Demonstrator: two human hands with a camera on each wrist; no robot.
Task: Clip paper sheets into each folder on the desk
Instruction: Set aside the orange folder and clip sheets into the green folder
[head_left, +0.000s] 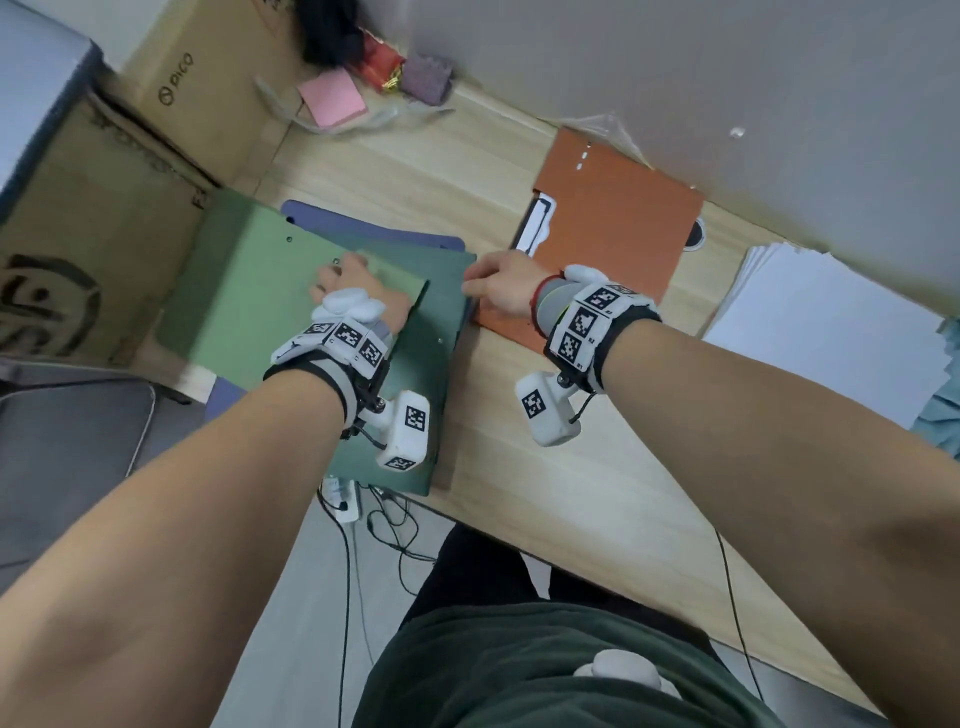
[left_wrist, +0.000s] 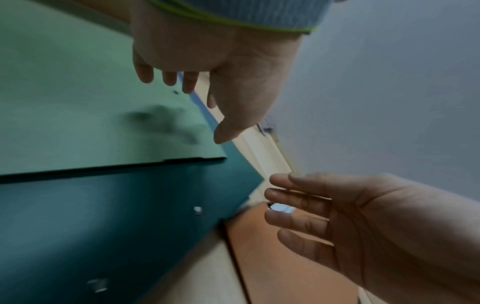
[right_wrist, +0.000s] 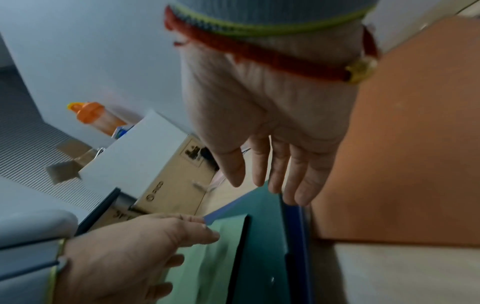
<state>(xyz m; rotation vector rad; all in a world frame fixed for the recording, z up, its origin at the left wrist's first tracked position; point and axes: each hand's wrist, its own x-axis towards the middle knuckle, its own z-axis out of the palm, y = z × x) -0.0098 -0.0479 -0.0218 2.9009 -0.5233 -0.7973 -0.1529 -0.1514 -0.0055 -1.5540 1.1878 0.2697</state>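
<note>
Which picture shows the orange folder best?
The head view: the whole orange folder lies flat on the desk, white clip showing at its edge. The left wrist view catches only a blurry corner, and the right wrist view just one plain orange stretch beside the right hand.

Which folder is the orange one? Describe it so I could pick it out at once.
Start from the wooden desk and the white paper stack on its right side. Just left of that stack lies the orange folder, partly under the right hand. It is the only orange folder; the stacked folders left of it are green and blue.
</note>
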